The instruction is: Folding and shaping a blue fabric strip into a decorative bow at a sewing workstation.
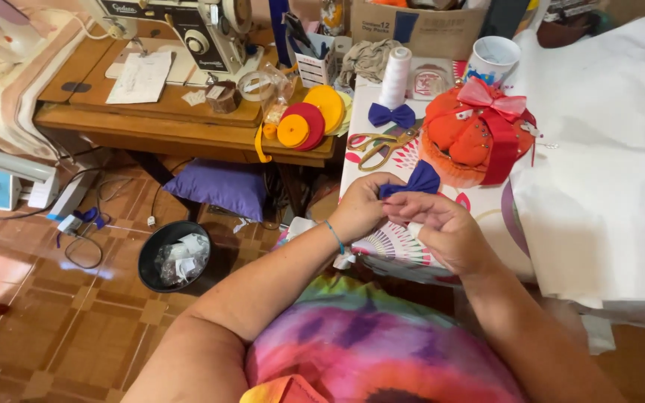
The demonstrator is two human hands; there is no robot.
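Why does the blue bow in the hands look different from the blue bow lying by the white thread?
The dark blue fabric bow in the hands is pinched by the left hand and right hand, partly hidden by fingers; the dark blue fabric bow on the table lies free and shows whole beside the white thread cone. The held bow tilts; the table bow lies flat and level. Both share the same blue colour and bow shape.

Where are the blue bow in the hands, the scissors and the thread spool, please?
Blue bow (421, 180), head view, on its right loop.
Scissors (379, 146), head view, near the pivot.
Thread spool (395, 78), head view, mid-body.
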